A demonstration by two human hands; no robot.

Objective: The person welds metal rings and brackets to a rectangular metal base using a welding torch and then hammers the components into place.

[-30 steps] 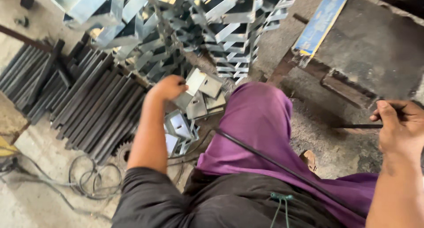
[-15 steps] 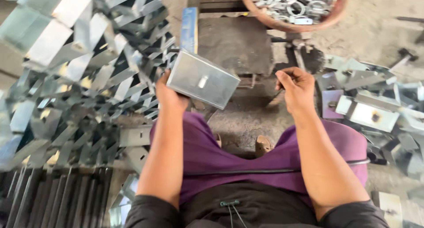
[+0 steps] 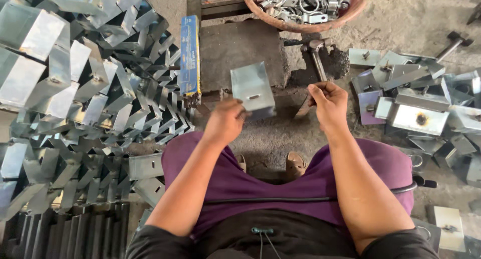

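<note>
Bracket, folded sheet metal, centre frame, pinched at its lower edge by left hand. Right hand closed on thin rod. Best: hold the bracket level over the dark block, slot facing up.

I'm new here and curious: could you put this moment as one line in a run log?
left hand: holds bent metal bracket | right hand: grips thin dark rod | hammer: on block ahead | bracket pile: left

The single head-worn camera looks steeply down and forward from close above the seated person's lap, taking in both forearms, the floor ahead and metal piles either side.
</note>
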